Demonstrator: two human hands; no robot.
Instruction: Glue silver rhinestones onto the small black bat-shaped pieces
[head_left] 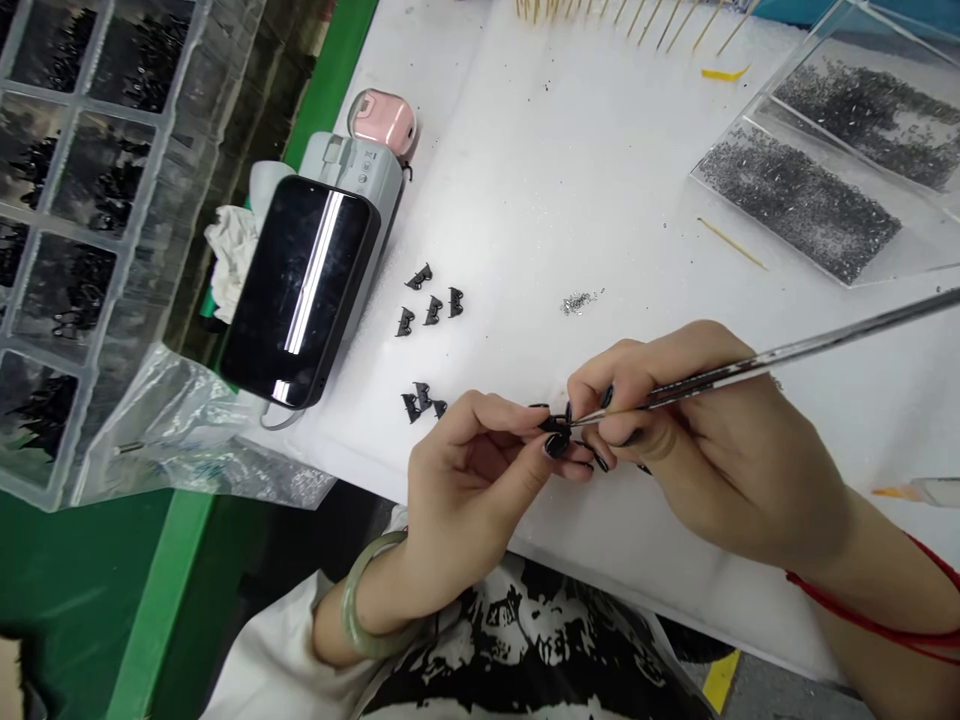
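Left hand (469, 490): thumb and fingertips pinch a small black piece (556, 424) between them, held just above the white work surface (495, 180) near its front edge. Right hand (727, 450): fingers closed around a slender dark tool (720, 377) (held much as a pen is), its narrow pale tip at the black piece. Actual contact at that tip cannot be confirmed, as the fingers crowd the spot. The 2 hands meet fingertip to fingertip, or nearly so. Dark polish noted on the nails.

Left of the hands, 2 clusters of loose black clips lie on the surface: 4 in the upper group (433, 310), 3 in the lower group (422, 396), the latter near the left hand. Beyond the fingers sits 1 small heap of glittering bits (578, 302).

At the left border, a phone (300, 290) rests on a grey device (364, 165), with a pink case (382, 120) at its far end. A compartment box (154, 145) farther left contains more black parts. At far right, a clear container (799, 200) holds dark specks; 1 thin yellow stick (731, 243) lies beside it.
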